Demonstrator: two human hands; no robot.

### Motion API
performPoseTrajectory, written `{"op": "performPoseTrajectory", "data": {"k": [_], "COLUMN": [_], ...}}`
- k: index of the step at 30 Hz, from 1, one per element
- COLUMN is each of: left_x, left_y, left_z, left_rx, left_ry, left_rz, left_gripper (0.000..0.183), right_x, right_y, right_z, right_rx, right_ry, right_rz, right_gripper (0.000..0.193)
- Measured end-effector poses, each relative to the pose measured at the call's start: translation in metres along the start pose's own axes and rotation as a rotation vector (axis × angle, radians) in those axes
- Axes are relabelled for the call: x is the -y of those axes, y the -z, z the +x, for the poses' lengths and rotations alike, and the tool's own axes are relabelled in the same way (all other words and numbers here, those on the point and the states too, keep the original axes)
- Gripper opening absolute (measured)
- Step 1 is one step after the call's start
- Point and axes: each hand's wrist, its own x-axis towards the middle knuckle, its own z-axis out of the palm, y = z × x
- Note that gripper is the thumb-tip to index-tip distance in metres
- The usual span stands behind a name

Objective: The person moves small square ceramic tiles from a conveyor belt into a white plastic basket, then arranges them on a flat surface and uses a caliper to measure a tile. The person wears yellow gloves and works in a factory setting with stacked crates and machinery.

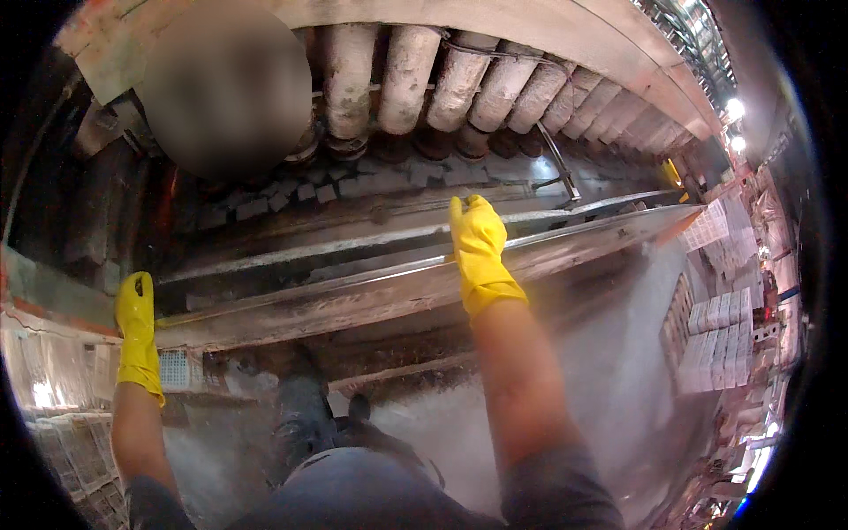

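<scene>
Both my hands wear yellow rubber gloves. My left hand (137, 309) is closed at the left end of a long metal-edged ledge (389, 300), with a dark mark on the glove near the fingers. My right hand (480, 247) makes a fist over the middle of that ledge, thumb side up. What either hand grips, if anything, is hidden by the gloves. Just beyond the ledge runs a dark slot, then a pale metal strip (318, 250). A thin metal bar with a crosspiece (558, 163) leans farther back, to the right of my right hand.
A row of thick, dusty pipes (411, 79) hangs under a curved beam at the back. Small tile-like pieces (265, 201) lie below them. Stacks of pale slabs (717, 340) stand at the right. A white perforated crate (177, 369) is below the ledge. A blurred patch covers the upper left.
</scene>
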Motion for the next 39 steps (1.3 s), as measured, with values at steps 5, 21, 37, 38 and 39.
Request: {"op": "performPoseTrajectory", "data": {"k": [5,21,37,38,39], "left_x": [-0.037,-0.046,-0.067,-0.107,-0.150], "left_y": [0.004,0.011,-0.054,-0.077,-0.103], "left_z": [-0.035,-0.055,-0.060,-0.052,-0.045], "left_rx": [0.189,0.323,0.412,0.409,0.401], "left_ry": [0.067,0.201,-0.219,-0.293,-0.360], "left_rz": [-0.147,0.037,0.196,0.141,0.087], "left_gripper": [0.039,0.043,0.050,0.049,0.049], "right_x": [-0.019,-0.046,-0.230,-0.232,-0.232], "right_y": [0.003,0.022,0.063,0.066,0.067], "right_z": [-0.012,-0.045,0.041,0.039,0.038], "right_rx": [-0.095,-0.175,-0.159,-0.156,-0.159], "right_ry": [0.058,0.264,0.649,0.650,0.640], "right_rz": [-0.046,0.401,-0.030,-0.027,-0.023], "right_gripper": [0.054,0.043,0.039,0.038,0.037]}}
